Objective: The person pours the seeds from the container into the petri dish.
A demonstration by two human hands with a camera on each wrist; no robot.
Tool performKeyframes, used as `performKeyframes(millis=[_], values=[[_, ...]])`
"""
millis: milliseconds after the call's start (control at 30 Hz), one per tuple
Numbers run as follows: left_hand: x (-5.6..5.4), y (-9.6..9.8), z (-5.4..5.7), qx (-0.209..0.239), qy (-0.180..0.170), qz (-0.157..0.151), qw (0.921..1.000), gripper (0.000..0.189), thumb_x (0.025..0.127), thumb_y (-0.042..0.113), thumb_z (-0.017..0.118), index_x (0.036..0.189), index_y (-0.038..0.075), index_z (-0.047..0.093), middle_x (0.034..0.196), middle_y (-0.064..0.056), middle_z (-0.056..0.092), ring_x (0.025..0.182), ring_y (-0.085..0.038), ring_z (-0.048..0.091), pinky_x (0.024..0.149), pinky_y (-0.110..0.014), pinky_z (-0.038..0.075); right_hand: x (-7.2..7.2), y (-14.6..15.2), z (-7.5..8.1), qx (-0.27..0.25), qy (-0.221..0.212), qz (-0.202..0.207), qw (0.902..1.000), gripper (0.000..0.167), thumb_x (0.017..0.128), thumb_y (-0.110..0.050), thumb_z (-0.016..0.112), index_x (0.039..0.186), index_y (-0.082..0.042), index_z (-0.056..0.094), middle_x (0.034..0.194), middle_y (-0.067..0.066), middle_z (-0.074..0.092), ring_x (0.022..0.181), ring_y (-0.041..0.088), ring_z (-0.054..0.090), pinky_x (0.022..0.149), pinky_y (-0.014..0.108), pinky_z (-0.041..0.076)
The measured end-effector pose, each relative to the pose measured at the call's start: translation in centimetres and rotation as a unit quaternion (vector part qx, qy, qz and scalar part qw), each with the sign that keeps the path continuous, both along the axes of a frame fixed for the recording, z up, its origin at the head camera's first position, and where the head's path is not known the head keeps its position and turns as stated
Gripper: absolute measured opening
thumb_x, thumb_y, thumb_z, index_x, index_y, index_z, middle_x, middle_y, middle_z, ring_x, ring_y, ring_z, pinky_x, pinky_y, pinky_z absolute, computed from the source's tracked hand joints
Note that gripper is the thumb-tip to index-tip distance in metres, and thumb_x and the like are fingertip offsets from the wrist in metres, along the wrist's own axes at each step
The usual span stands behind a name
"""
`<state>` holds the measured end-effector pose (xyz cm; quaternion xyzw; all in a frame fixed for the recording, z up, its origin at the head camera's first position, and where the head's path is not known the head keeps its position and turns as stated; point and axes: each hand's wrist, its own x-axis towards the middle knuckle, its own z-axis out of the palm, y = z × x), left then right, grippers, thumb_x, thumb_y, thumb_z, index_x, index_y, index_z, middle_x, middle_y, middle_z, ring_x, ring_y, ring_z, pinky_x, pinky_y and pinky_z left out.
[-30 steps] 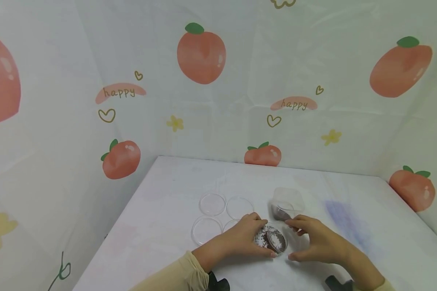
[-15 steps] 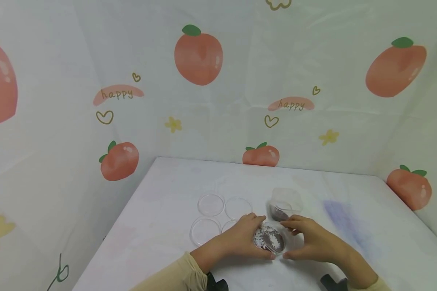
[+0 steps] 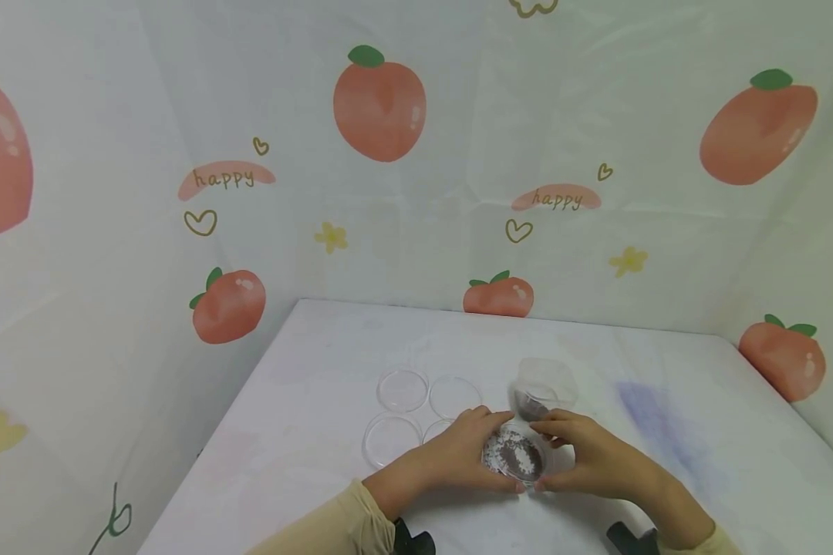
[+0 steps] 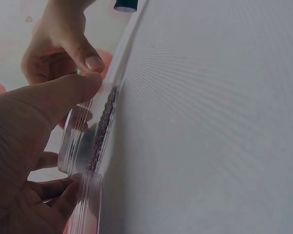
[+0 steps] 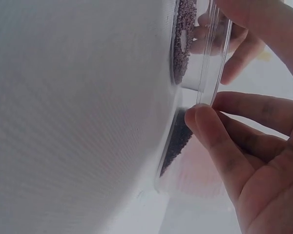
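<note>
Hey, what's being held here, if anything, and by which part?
A clear round container of dark grains, held around its rim: the left grip on its left side, the right grip on its right.

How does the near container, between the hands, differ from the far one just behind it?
Grains: in the near container, dark grains form a low layer around a pale patch; in the far container, they are heaped in a slope. Hands: the left hand and right hand hold the near container; the far container sits just beyond it. Both are clear and hold dark grains.
</note>
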<state>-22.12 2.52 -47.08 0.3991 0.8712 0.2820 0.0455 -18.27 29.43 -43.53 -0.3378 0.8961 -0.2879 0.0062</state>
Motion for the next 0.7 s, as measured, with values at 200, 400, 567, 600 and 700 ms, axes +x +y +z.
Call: performKeyframes(millis=[200, 400, 567, 600, 700], values=[[-0.2, 0.1, -0.4, -0.003, -0.005, -0.003, 1.0, 0.099, 0.079, 0.067, 0.084, 0.158, 0.02, 0.049, 0.129, 0.007, 0.058, 0.115, -0.003, 0.05, 0.098, -0.021, 0.048, -0.1, 0.1, -0.2, -0.01, -0.01, 0.008, 0.9999, 0.076, 0.085, -0.049, 0.089, 0.138, 0.001, 0.067, 0.126, -0.002, 0.066, 0.106, 0.006, 0.071, 0.088, 0.029, 0.062], [0.0, -0.1, 0.2, 0.001, -0.01, -0.012, 0.9999, 0.094, 0.079, 0.062, 0.086, 0.153, 0.017, 0.05, 0.13, 0.006, 0.059, 0.117, -0.004, 0.051, 0.1, -0.021, 0.047, -0.3, 0.0, -0.8, -0.015, -0.01, 0.015, 0.9997, 0.077, 0.085, -0.047, 0.089, 0.138, 0.003, 0.066, 0.126, -0.003, 0.065, 0.107, 0.005, 0.07, 0.088, 0.028, 0.062], [0.5, -0.3, 1.0, 0.0, 0.007, -0.021, 0.9998, 0.09, 0.078, 0.056, 0.089, 0.147, 0.011, 0.054, 0.129, 0.003, 0.06, 0.114, -0.005, 0.05, 0.099, -0.019, 0.046, -0.1, -0.4, -0.6, -0.027, -0.004, 0.028, 0.9992, 0.072, 0.085, -0.042, 0.091, 0.135, 0.003, 0.067, 0.123, -0.003, 0.066, 0.106, 0.005, 0.07, 0.087, 0.027, 0.062], [0.5, -0.4, 1.1, -0.003, 0.009, -0.021, 0.9997, 0.09, 0.078, 0.056, 0.089, 0.147, 0.01, 0.054, 0.128, 0.003, 0.059, 0.114, -0.005, 0.05, 0.099, -0.018, 0.045, 0.0, -0.5, -0.4, -0.03, -0.004, 0.031, 0.9991, 0.07, 0.085, -0.041, 0.091, 0.135, 0.003, 0.068, 0.122, -0.002, 0.066, 0.106, 0.006, 0.07, 0.087, 0.028, 0.062], [0.5, -0.4, 1.2, -0.01, 0.006, -0.02, 0.9997, 0.09, 0.078, 0.056, 0.089, 0.147, 0.009, 0.054, 0.129, 0.003, 0.059, 0.114, -0.005, 0.05, 0.1, -0.018, 0.045, 0.2, -0.7, -0.1, -0.034, -0.005, 0.037, 0.9987, 0.068, 0.085, -0.037, 0.091, 0.134, 0.003, 0.068, 0.121, -0.001, 0.066, 0.106, 0.008, 0.071, 0.087, 0.028, 0.062]])
